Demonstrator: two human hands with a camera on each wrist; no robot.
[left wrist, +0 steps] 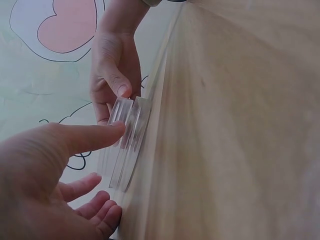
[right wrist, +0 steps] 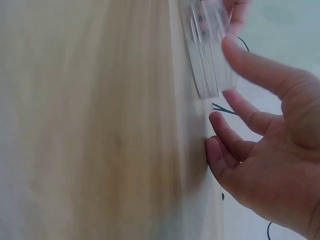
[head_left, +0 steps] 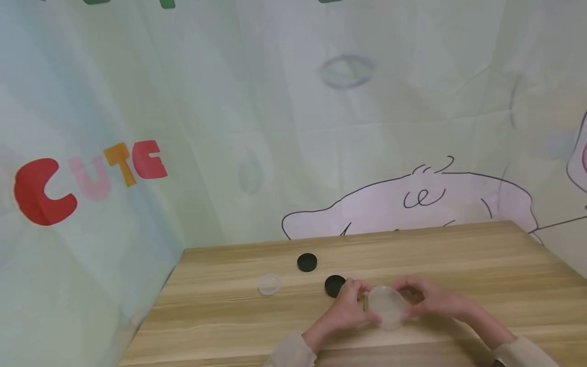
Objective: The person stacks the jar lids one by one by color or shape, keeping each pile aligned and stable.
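Two clear round pieces, one on top of the other, form a low dish (head_left: 387, 307) near the table's front in the head view. My left hand (head_left: 345, 308) holds its left side and my right hand (head_left: 433, 299) its right side, thumbs nearer me. In the left wrist view the left thumb of my hand (left wrist: 60, 170) presses the upper clear piece (left wrist: 120, 145), other fingers spread below. The right wrist view has my right hand (right wrist: 280, 135) with thumb and index finger at the rim of the stacked pieces (right wrist: 202, 55).
A black round lid (head_left: 335, 286) lies just beyond my left hand, partly covered by its fingers. Farther back is another black lid (head_left: 307, 262), with a small clear lid (head_left: 269, 284) to its left. A printed curtain (head_left: 238, 127) hangs behind the wooden table (head_left: 220, 311).
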